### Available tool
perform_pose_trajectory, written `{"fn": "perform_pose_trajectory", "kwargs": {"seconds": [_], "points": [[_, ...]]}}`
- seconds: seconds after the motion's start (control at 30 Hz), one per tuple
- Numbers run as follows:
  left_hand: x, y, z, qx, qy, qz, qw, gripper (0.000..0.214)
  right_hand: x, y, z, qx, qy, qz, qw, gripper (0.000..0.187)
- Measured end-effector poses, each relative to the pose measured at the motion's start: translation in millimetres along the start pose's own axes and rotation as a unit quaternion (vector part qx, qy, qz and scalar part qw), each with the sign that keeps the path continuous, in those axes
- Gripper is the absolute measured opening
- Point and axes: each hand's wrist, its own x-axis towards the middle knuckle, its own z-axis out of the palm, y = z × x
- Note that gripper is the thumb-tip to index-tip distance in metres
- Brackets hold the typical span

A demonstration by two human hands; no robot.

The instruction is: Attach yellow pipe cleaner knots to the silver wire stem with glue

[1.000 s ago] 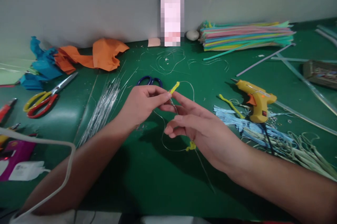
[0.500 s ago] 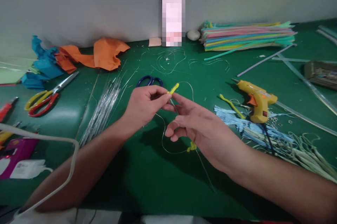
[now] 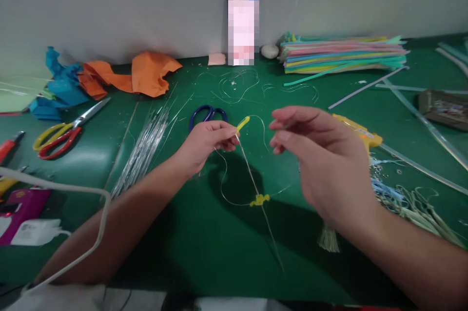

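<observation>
My left hand [image 3: 214, 143] pinches a short piece of yellow pipe cleaner [image 3: 243, 124] between thumb and fingers. A thin wire [image 3: 249, 162] runs down from it. Lower on that wire is a small yellow twisted flower shape [image 3: 259, 200]. Fine loose wire loops out on both sides of the pinch. To the right, my right hand [image 3: 325, 160] hovers with half-curled fingers and the thumb apart from them; nothing shows between them. It covers much of the yellow glue gun [image 3: 360, 130]. Behind my left hand, the blue handles of scissors [image 3: 201, 115] show.
At left lie a bundle of straight wires [image 3: 142, 150], red-and-yellow scissors [image 3: 60, 140] and crumpled orange paper [image 3: 149, 74]. A stack of coloured pipe cleaners [image 3: 343, 55] lies back right, beside a propped phone [image 3: 243, 28]. Tassels [image 3: 424, 213] sit at right. A white cable [image 3: 104, 218] crosses my left forearm.
My right hand has come off the wire and moved right, in front of the glue gun. The left hand keeps its pinch, and the wire with the yellow flower shape now hangs in plain view.
</observation>
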Motion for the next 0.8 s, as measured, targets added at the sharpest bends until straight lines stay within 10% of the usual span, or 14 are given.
{"fn": "perform_pose_trajectory", "kwargs": {"seconds": [0.2, 0.8], "points": [[2, -11, 7.0, -0.006, 0.01, 0.004, 1.0, 0.017, 27, 27, -5, -0.134, -0.066, -0.002, 0.989, 0.033], [-5, -19, 25.0, 0.041, 0.03, 0.033, 0.998, 0.013, 39, 27, -11, 0.053, -0.109, 0.162, 0.979, 0.022]]}}
